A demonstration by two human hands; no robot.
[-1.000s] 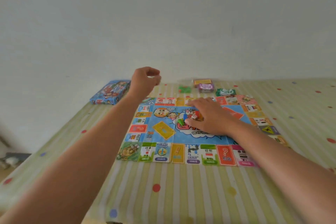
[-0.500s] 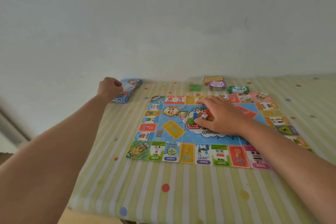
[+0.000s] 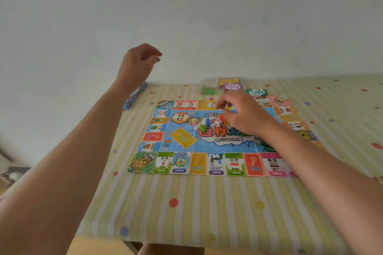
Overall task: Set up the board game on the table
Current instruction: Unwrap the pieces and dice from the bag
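The colourful game board (image 3: 182,141) lies flat on the striped table. At its centre stand a green pawn (image 3: 202,128), a blue pawn (image 3: 207,122), a red pawn (image 3: 221,118) and a white die (image 3: 217,124). My right hand (image 3: 244,113) hovers just right of them with curled fingers, and a small yellow piece (image 3: 228,107) shows pinched between thumb and fingers. My left hand (image 3: 141,59) is raised above the table's far left corner, its fingers loosely curled around nothing.
The blue game box (image 3: 133,98) lies at the far left edge, partly hidden by my left forearm. Along the far edge sit a yellow card stack (image 3: 229,81), a purple stack (image 3: 233,86), a green stack (image 3: 256,91) and small green pieces (image 3: 207,90). A wall stands right behind the table.
My left hand rose from beside the blue box into the air. My right hand lifted off the pieces at the board's centre, uncovering the die and pawns.
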